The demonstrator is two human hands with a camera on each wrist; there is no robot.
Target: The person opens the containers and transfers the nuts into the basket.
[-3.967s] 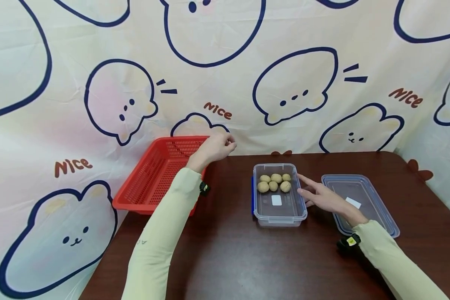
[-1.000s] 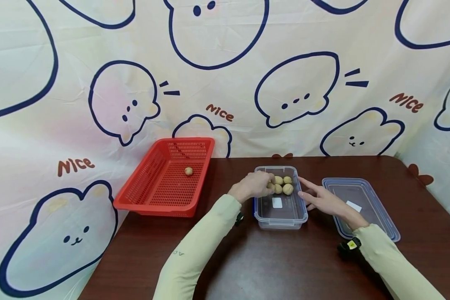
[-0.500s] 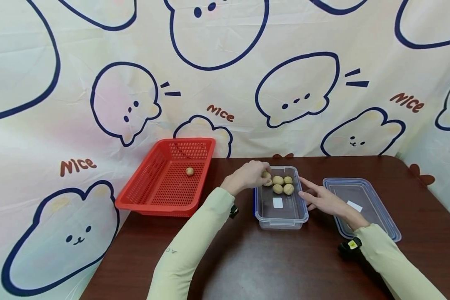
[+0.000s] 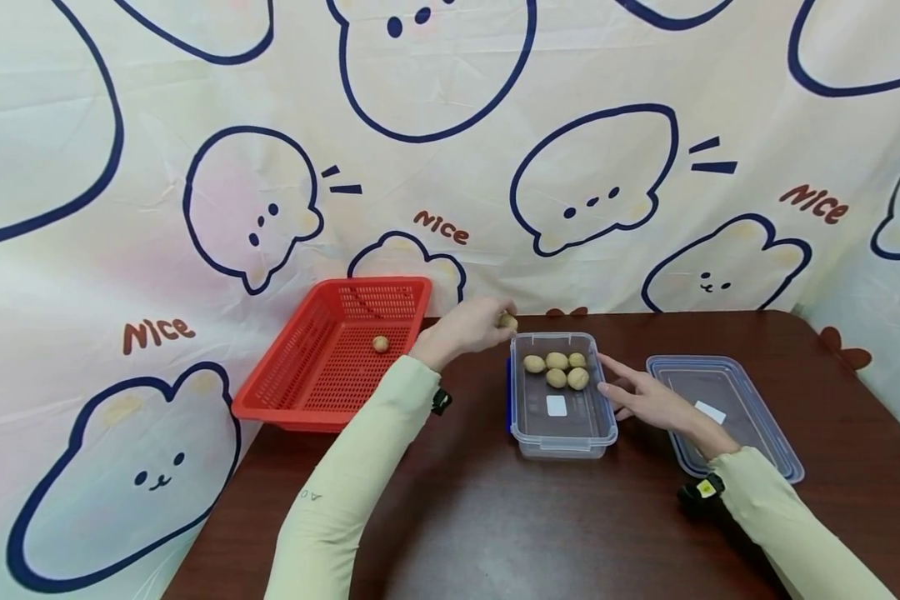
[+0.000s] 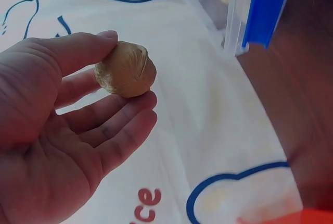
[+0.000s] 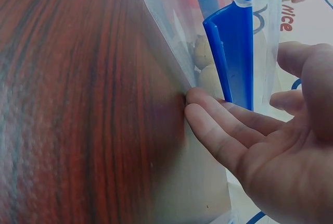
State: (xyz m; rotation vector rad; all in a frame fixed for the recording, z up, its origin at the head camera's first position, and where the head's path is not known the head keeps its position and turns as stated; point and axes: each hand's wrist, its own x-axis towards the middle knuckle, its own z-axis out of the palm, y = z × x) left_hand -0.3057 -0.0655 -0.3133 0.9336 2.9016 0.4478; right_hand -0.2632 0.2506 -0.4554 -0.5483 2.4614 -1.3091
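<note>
Walnut [image 4: 507,320] pinched in left hand [image 4: 465,327], held in the air at frame centre, between the red basket [image 4: 300,392] and the clear container [image 4: 562,433]. Left arm runs from bottom centre up to the middle, sleeve pale yellow, wrist slightly bent. Left wrist view: walnut [image 5: 125,70] sits between thumb tip on top and fingertips [image 5: 140,104] below, other fingers loosely curled under it. Shell is tan, roundish, wrinkled, seam visible.

Right hand [image 4: 645,398] lies flat on the table [image 4: 495,517] at the container's right wall, fingers straight and spread, gripping nothing. Right wrist view: fingertips [image 6: 200,99] touch the container wall [image 6: 171,41] next to a blue latch [image 6: 234,57].

Container: clear plastic, rectangular, blue latches, centre of frame. Four walnuts [image 4: 557,368] clustered at its far end, white label on the floor. Its lid [image 4: 750,433] lies flat to the right, partly under the right forearm.

Basket, left of centre: one walnut [image 4: 380,342] on its floor.
</note>
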